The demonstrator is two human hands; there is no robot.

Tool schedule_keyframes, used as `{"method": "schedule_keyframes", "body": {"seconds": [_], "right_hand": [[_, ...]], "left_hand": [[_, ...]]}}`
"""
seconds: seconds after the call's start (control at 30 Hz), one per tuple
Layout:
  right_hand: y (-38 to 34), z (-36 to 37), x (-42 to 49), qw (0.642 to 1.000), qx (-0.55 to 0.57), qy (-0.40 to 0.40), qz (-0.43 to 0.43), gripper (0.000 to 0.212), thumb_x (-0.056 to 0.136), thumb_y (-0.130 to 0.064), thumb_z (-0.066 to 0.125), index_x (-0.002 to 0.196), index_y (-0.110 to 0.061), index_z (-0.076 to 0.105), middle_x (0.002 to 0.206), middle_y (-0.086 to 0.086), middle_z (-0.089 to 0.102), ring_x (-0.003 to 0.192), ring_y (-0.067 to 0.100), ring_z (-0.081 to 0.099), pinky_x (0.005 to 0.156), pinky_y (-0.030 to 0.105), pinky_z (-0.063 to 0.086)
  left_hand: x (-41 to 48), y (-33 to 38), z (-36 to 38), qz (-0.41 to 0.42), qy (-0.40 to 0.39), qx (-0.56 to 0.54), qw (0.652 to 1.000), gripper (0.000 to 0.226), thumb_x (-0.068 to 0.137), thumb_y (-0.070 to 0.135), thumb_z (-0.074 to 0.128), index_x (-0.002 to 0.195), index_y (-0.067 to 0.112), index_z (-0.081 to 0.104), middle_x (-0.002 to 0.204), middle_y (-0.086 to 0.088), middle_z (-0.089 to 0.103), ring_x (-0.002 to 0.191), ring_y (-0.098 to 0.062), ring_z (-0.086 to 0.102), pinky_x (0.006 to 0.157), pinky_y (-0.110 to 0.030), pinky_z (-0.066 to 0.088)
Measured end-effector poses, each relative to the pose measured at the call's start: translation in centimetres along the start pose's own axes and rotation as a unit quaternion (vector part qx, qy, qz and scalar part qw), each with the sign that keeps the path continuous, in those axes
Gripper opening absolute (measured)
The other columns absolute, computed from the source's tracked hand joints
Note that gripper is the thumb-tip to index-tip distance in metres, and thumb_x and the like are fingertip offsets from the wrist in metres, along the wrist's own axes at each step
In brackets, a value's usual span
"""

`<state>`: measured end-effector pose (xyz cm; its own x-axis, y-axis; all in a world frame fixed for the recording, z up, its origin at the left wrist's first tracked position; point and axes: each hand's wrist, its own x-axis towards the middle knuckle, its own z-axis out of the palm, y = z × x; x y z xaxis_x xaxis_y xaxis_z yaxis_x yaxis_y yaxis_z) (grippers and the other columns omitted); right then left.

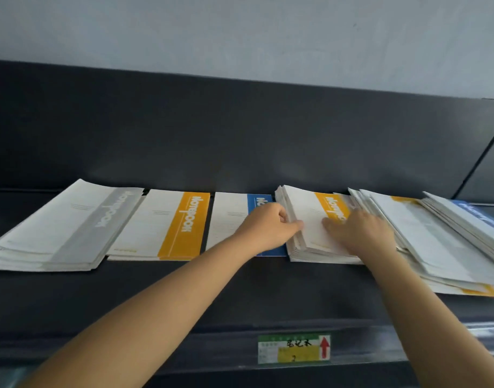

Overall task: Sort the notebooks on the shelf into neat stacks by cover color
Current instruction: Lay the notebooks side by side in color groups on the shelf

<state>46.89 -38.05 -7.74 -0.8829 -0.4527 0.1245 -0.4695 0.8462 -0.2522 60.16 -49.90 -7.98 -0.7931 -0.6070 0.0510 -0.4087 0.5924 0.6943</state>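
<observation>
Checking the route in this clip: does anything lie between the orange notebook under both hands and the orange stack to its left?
Yes: the blue stack lies flat between the top orange notebook and the orange stack, partly under the left hand. Nothing upright stands there, so lifting over it should do.

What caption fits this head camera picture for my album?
Left hand grips, right hand presses a yellow-striped white notebook pile on a dark shelf.

- A single wide-angle view, worn on the head, faces forward and slightly down onto a dark shelf [184, 292], close by.
- The shelf crosses the lower half of the frame; its back panel [240, 135] and a pale wall [240, 32] fill the upper half.
</observation>
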Motion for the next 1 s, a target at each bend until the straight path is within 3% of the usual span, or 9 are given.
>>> {"method": "schedule_keyframes", "body": {"seconds": [0.17,0.4,0.53,0.63,0.73,0.83,0.9,0.97,1.0], "right_hand": [[-0.8,0.3,0.2,0.999,0.045,-0.001,0.009,0.054,0.080,-0.052,0.052,0.113,-0.009,0.055,0.114,0.011,0.062,0.111,0.034,0.052,0.093,0.039,0.041],[-2.8,0.3,-1.5,0.990,0.110,-0.036,-0.077,0.037,0.087,-0.048,0.051,0.098,-0.013,0.057,0.086,0.003,0.060,0.093,0.026,0.056,0.074,0.030,0.041],[-4.9,-0.1,-2.6,0.973,0.186,-0.084,-0.105,0.038,0.088,-0.047,0.055,0.105,-0.014,0.061,0.094,0.006,0.066,0.076,0.018,0.058,0.065,0.028,0.043],[-6.6,0.2,-2.9,0.954,0.270,-0.087,-0.099,0.039,0.090,-0.046,0.054,0.121,-0.023,0.056,0.112,-0.003,0.061,0.087,0.012,0.050,0.074,0.028,0.043],[-8.0,-0.1,-3.3,0.939,0.324,-0.054,-0.099,0.042,0.092,-0.042,0.054,0.129,-0.022,0.051,0.126,-0.003,0.055,0.094,0.011,0.046,0.076,0.026,0.036],[-10.0,0.0,-3.9,0.946,0.293,-0.055,-0.128,0.040,0.092,-0.037,0.054,0.127,-0.018,0.053,0.111,0.000,0.061,0.082,0.013,0.051,0.068,0.024,0.039],[-11.9,0.6,-4.5,0.954,0.249,-0.057,-0.156,0.040,0.090,-0.038,0.055,0.125,-0.017,0.054,0.107,0.001,0.063,0.090,0.020,0.058,0.073,0.031,0.049],[-14.2,1.5,-5.5,0.960,0.211,-0.033,-0.183,0.042,0.089,-0.040,0.057,0.125,-0.018,0.055,0.120,0.001,0.060,0.110,0.025,0.053,0.091,0.036,0.046],[-15.5,1.9,-6.1,0.959,0.199,-0.021,-0.199,0.043,0.089,-0.041,0.057,0.125,-0.018,0.055,0.122,0.002,0.059,0.113,0.024,0.052,0.093,0.036,0.044]], "left_hand": [[0.5,0.4,1.6,-0.002,0.057,-0.017,0.998,0.038,0.091,0.047,0.059,0.110,0.015,0.060,0.105,0.004,0.065,0.095,-0.014,0.061,0.081,-0.038,0.055],[0.8,-0.8,-0.2,-0.044,0.089,-0.140,0.985,0.030,0.089,0.033,0.067,0.112,0.014,0.069,0.107,0.002,0.071,0.093,-0.013,0.066,0.080,-0.034,0.056],[0.2,-1.6,-2.6,-0.093,0.094,-0.225,0.965,0.021,0.092,0.019,0.065,0.112,0.013,0.064,0.113,0.000,0.068,0.098,-0.018,0.066,0.072,-0.028,0.055],[-0.5,-2.5,-4.8,-0.126,0.097,-0.266,0.951,0.015,0.095,0.012,0.059,0.111,0.012,0.058,0.115,-0.005,0.066,0.099,-0.022,0.064,0.079,-0.036,0.055],[-1.8,-4.5,-7.7,-0.133,0.134,-0.260,0.947,0.018,0.098,0.011,0.055,0.115,0.012,0.056,0.114,-0.005,0.064,0.096,-0.020,0.061,0.071,-0.031,0.053],[-3.3,-7.4,-11.0,-0.153,0.169,-0.236,0.945,0.020,0.098,0.012,0.053,0.118,0.015,0.053,0.112,-0.002,0.061,0.097,-0.020,0.059,0.066,-0.029,0.050],[-4.1,-9.7,-13.0,-0.173,0.176,-0.201,0.948,0.019,0.098,0.011,0.053,0.117,0.014,0.052,0.112,-0.002,0.061,0.098,-0.021,0.059,0.074,-0.034,0.052],[-4.9,-11.7,-14.4,-0.186,0.162,-0.180,0.952,0.022,0.095,0.007,0.053,0.117,0.009,0.056,0.114,-0.007,0.065,0.101,-0.025,0.062,0.089,-0.044,0.052],[-5.4,-12.5,-14.9,-0.187,0.149,-0.169,0.956,0.025,0.093,0.004,0.054,0.117,0.009,0.060,0.114,-0.008,0.067,0.102,-0.027,0.063,0.094,-0.048,0.051]]}}
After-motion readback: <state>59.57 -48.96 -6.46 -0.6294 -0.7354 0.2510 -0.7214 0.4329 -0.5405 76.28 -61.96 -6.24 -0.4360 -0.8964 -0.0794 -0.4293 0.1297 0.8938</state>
